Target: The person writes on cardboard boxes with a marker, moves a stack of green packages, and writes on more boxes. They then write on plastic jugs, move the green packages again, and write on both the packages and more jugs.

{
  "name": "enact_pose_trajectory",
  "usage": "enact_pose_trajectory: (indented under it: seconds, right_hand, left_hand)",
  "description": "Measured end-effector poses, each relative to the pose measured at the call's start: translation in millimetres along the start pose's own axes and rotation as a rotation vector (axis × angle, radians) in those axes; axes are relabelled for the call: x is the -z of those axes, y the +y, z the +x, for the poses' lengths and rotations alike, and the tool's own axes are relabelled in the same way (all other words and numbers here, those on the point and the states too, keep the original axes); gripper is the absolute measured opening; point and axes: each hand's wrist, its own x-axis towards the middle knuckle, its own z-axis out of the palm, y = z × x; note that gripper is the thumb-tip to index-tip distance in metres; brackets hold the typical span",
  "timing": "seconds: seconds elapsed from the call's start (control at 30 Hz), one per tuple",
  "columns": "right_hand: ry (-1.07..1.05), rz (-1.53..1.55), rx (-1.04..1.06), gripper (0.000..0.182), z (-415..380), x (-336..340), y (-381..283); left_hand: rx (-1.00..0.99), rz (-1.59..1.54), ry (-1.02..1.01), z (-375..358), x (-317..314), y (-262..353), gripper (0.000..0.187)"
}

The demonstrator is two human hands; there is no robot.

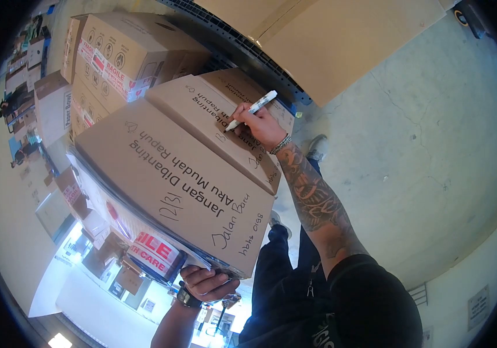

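Observation:
In my right hand point(261, 127) is a white marker pen point(261, 102), its tip touching the top of a cardboard box point(176, 98) printed "Jangan Dibanting". Short handwritten marks show beside the tip. Nearer to me, a second cardboard box point(144, 168) bears the same print, with "12/31", "Jalan Baru" and a number handwritten on it. My left hand point(208, 283), a watch on its wrist, has its fingers curled round this nearer box's lower corner. Red-and-white "fragile" tape point(155, 249) runs along the nearer box's side.
Taped cartons point(115, 52) are stacked behind the two boxes. A large cardboard sheet or box point(341, 40) lies beyond a black slotted rack edge point(242, 49). Concrete floor point(422, 116) spreads to the right, and my shoe point(318, 148) stands by the boxes. More boxes point(54, 107) fill the far left.

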Motion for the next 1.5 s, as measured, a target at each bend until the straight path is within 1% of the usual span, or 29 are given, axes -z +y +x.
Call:
enact_pose_trajectory:
  seconds: [0.1,0.2,0.27,0.37,0.4,0.47,0.5,0.57,0.67,0.77,0.83,0.87,0.9,1.0,1.03,1.1,1.13,1.17,1.23,1.37,1.4,1.43,1.47,1.5]
  right_hand:
    - [0.001,-0.084,0.022,0.016,1,1,1]
    - [0.025,-0.1,-0.006,0.015,3,3,2]
    - [0.028,-0.092,-0.043,0.014,-1,3,-1]
    - [-0.015,-0.159,-0.015,0.016,-1,6,0]
    - [0.003,-0.099,-0.016,0.016,0,6,1]
    - [0.041,0.02,-0.024,0.017,-1,2,2]
    - [0.05,-0.023,-0.014,0.017,0,3,4]
    - [0.065,-0.107,0.006,0.017,4,5,8]
    - [-0.015,0.005,-0.033,0.016,1,19,8]
    - [0.183,0.206,-0.027,0.017,-9,46,7]
    - [0.26,0.1,-0.06,0.02,-10,71,23]
    - [0.302,0.049,-0.078,0.023,-9,82,34]
    - [0.293,-0.044,-0.059,0.027,-6,93,46]
    - [0.327,-0.043,-0.079,0.032,17,114,81]
    - [0.262,-0.045,-0.078,0.035,20,115,81]
    - [0.295,-0.084,-0.085,0.034,29,117,89]
    - [0.309,-0.105,-0.09,0.033,33,117,90]
    - [0.286,-0.13,-0.046,0.033,34,116,92]
    - [0.24,-0.181,0.037,0.033,34,115,93]
    - [0.184,-0.236,-0.016,0.03,38,119,91]
    - [0.192,-0.241,-0.019,0.028,40,120,92]
    - [0.199,-0.247,-0.022,0.027,42,122,93]
    - [0.214,-0.247,-0.017,0.027,42,120,92]
    - [0.23,-0.246,-0.013,0.027,43,117,92]
  left_hand:
    - [0.022,-0.017,-0.02,3,3,2,0.024]
    - [-0.044,0.005,-0.041,7,4,-3,0.014]
    - [-0.051,0.018,-0.028,5,2,-4,0.013]
    - [-0.055,0.03,-0.025,4,2,-4,0.011]
    - [-0.055,0.033,-0.027,4,2,-3,0.012]
    - [-0.03,0.006,-0.037,-2,4,-1,0.024]
    - [-0.019,-0.006,-0.041,-4,3,-1,0.03]
    - [-0.021,-0.013,-0.033,-4,3,-2,0.031]
    - [-0.033,-0.007,-0.027,-6,3,-3,0.032]
    - [-0.029,-0.006,-0.024,-5,4,-2,0.032]
    - [-0.025,-0.004,-0.029,-12,4,-2,0.032]
    - [-0.046,0.009,0.008,-16,0,-5,0.03]
    - [-0.053,0.001,0.008,-18,-1,-6,0.028]
    - [-0.035,-0.019,-0.02,-9,2,-6,0.027]
    - [-0.02,-0.024,-0.035,-6,3,-5,0.027]
    - [0.047,-0.032,0.02,-4,-5,1,0.032]
    - [0.174,-0.207,0.019,-5,-6,3,0.033]
    - [0.302,-0.381,0.04,-5,-6,4,0.033]
    - [0.745,-1.077,0.024,-4,2,5,0.03]
    - [1.603,-2.469,0.0,-5,21,2,0.023]
    - [1.093,-1.618,-0.17,-18,22,3,0.03]
    - [0.564,-0.771,-0.262,-39,21,5,0.037]
    - [0.281,-0.356,-0.302,-43,19,5,0.04]
    - [0.026,0.082,-0.239,-47,17,6,0.043]
